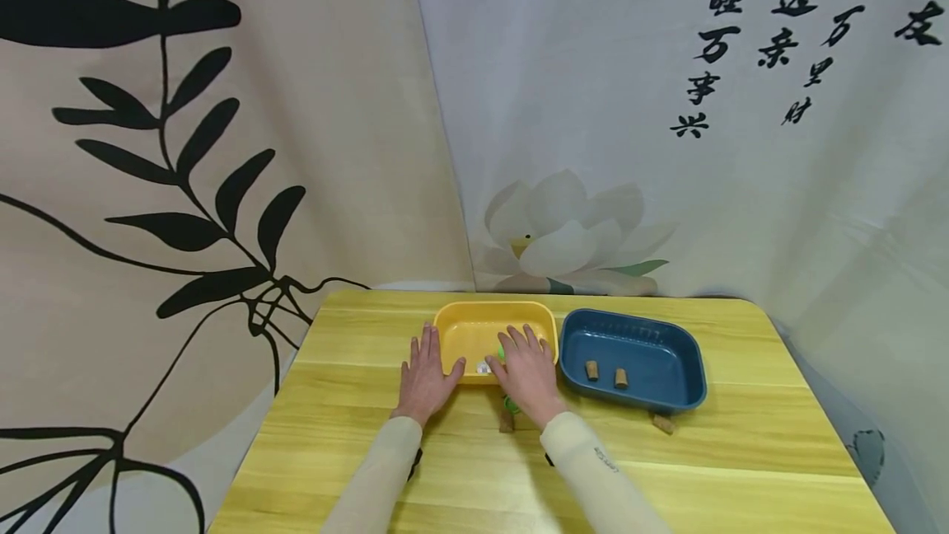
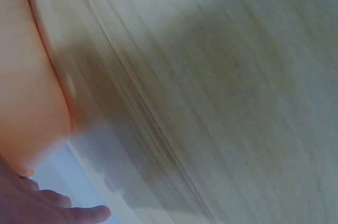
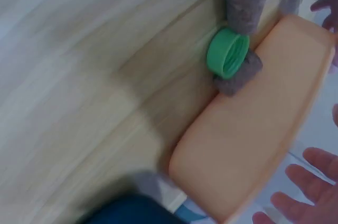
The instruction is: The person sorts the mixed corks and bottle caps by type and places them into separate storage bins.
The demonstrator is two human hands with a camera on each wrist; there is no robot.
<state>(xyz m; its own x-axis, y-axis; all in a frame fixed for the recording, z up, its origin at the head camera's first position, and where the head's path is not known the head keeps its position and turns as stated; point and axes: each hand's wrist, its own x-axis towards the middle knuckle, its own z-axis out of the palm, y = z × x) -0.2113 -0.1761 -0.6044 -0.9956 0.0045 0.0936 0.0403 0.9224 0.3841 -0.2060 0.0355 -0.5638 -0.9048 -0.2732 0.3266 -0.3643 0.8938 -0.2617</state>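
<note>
A yellow tray (image 1: 495, 310) sits at the back of the table, with both hands at it. My left hand (image 1: 427, 382) lies over its left edge, fingers straight and thumb out over the front rim; the left wrist view shows these fingers (image 2: 87, 214) past the tray wall. Over the tray's right part my right hand (image 1: 530, 373) reaches with spread fingers (image 3: 303, 182), nothing seen in their grasp. Partly hidden by it, a green thing (image 1: 501, 353) and a small whitish thing (image 1: 483, 367) lie inside. Before the tray are a green bottle cap (image 3: 219, 52) and two corks, one upright cork (image 3: 246, 2) beside it.
To the right a blue tray (image 1: 693, 353) stands close to the yellow one, holding two corks (image 1: 620, 378). Another cork (image 1: 663, 423) lies at its front edge. The wooden table (image 1: 445, 484) ends at a printed cloth backdrop (image 1: 356, 147).
</note>
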